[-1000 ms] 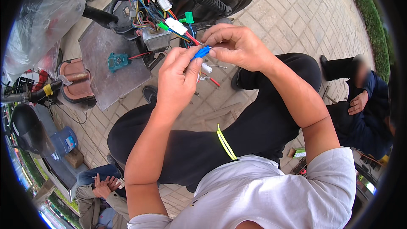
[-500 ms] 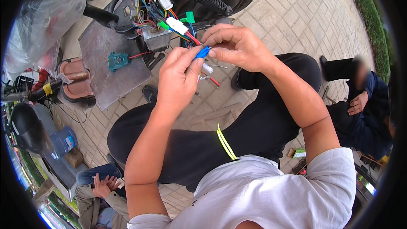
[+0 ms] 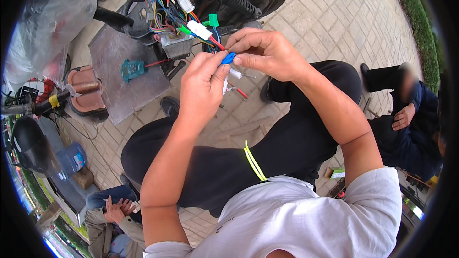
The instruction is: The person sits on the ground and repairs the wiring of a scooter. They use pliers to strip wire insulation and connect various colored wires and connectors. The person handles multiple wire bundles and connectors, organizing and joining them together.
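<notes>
My left hand (image 3: 203, 79) pinches a small blue piece (image 3: 228, 58) between thumb and fingertips; its exact kind is hard to make out. From the right, my right hand (image 3: 271, 56) has its fingers curled, thumb and fingertips pressed at the same blue piece. Red wires (image 3: 216, 43) run down to the fingers from a white connector (image 3: 199, 30). Beneath the hands, a white plug (image 3: 234, 73) and a red-tipped lead (image 3: 242, 93) hang or lie; what bears them is hidden. A green connector (image 3: 212, 20) sits beside the white one.
A wiring bundle (image 3: 165, 7) spills over a finned metal box (image 3: 177, 45) on the vehicle. A teal meter (image 3: 133, 69) rests on the flat footboard (image 3: 114, 91). Near the shock absorber (image 3: 239, 2) is the wheel. People sit at right (image 3: 406, 124) and lower left (image 3: 114, 215).
The blue piece looks smaller and more tightly bunched between the fingers. Both hands stay almost in place, and the white plug below has shifted slightly.
</notes>
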### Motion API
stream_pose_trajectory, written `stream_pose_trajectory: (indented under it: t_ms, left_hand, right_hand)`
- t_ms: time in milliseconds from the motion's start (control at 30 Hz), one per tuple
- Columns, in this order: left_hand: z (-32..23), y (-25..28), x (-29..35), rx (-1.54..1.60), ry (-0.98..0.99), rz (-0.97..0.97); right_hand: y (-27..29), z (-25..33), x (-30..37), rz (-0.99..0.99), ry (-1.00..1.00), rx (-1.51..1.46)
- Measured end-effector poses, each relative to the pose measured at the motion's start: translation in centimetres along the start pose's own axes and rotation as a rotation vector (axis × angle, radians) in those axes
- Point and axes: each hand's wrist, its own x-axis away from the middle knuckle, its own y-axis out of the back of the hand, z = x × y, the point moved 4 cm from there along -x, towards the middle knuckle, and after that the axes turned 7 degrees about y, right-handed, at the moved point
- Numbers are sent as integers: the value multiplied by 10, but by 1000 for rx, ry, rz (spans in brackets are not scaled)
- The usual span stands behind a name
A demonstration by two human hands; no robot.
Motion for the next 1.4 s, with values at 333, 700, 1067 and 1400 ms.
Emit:
stream_pose_trajectory:
  t_ms: [333, 700, 1067, 1400]
  left_hand:
    - [5, 11, 4, -23, -49, -116]
    - [28, 33, -31, 604, 248, -269]
    - [-12, 32, -40, -19, -33, -348]
    - [5, 70, -63, 160, 75, -582]
  right_hand:
    - [-4, 6, 0, 5, 74, 299]
    - [-5, 10, -6, -16, 77, 371]
    - [-12, 52, -98, -193, 164, 843]
    - [-7, 47, -85, -250, -58, 220]
